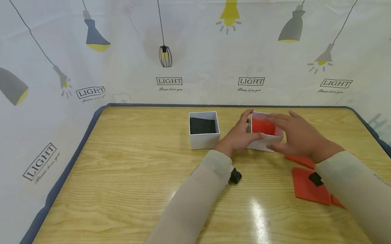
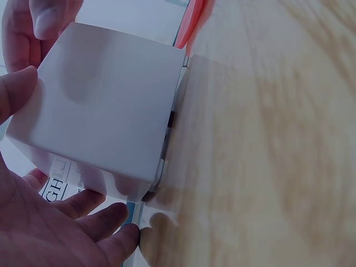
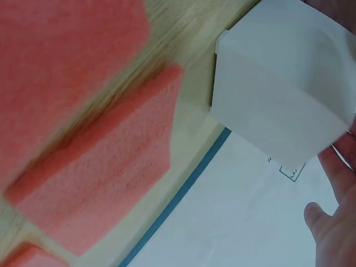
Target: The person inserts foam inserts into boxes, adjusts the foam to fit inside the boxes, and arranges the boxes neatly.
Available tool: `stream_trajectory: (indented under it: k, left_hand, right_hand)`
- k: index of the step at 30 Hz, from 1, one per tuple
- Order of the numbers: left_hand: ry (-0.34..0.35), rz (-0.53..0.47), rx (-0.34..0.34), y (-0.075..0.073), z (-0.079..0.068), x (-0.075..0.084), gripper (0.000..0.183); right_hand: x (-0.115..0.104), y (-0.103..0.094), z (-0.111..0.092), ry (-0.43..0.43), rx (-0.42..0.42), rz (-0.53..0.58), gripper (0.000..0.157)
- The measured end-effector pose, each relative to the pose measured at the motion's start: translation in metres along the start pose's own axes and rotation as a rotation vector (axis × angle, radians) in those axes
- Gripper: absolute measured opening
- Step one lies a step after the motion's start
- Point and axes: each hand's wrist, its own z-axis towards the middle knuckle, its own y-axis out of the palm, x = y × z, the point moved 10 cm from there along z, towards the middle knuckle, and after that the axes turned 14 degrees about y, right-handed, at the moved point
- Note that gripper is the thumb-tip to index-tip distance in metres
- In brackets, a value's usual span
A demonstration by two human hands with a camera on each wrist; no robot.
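Note:
A white open-topped box [image 1: 262,144] stands toward the back right of the table, with a red flat piece [image 1: 262,126] inside. My left hand [image 1: 238,136] grips its left side, thumb over the front rim and fingers round the far side. In the left wrist view, that thumb lies against the top edge of the box [image 2: 105,105]. My right hand [image 1: 297,134] reaches over the box from the right, its fingers extended across the opening and its thumb near the front right corner. The fingertips' contact with the red piece is hidden in the right wrist view.
Left of the hands stands a second white box [image 1: 205,141] with black flat pieces [image 1: 202,125] in it. Several more red flat pieces [image 1: 308,186] lie beneath and beside my right forearm. A printed white sheet [image 1: 205,61] hangs behind the wooden table [image 1: 118,171].

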Motion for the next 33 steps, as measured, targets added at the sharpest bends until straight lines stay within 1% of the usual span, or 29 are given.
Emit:
stream_trajectory:
  k: [7,15,21,25,33]
  left_hand:
    - [-0.010,-0.011,0.012,0.000,0.000,-0.001,0.095]
    - [-0.016,-0.019,0.027,-0.001,0.001,-0.001,0.096]
    - [-0.009,-0.030,0.028,0.000,0.001,-0.001,0.097]
    - [-0.002,-0.045,0.029,0.000,0.002,-0.001,0.097]
    - [-0.014,-0.051,0.026,0.001,0.000,-0.001,0.098]
  right_hand:
    - [0.009,-0.016,-0.014,0.030,0.061,0.092,0.082]
    - [0.015,-0.030,-0.042,0.075,0.110,0.252,0.084]
    - [0.022,-0.032,-0.060,0.099,0.118,0.296,0.086]
    - [0.024,-0.035,-0.069,0.098,0.131,0.323,0.087]
    - [0.033,-0.037,-0.091,0.097,0.183,0.346,0.090]
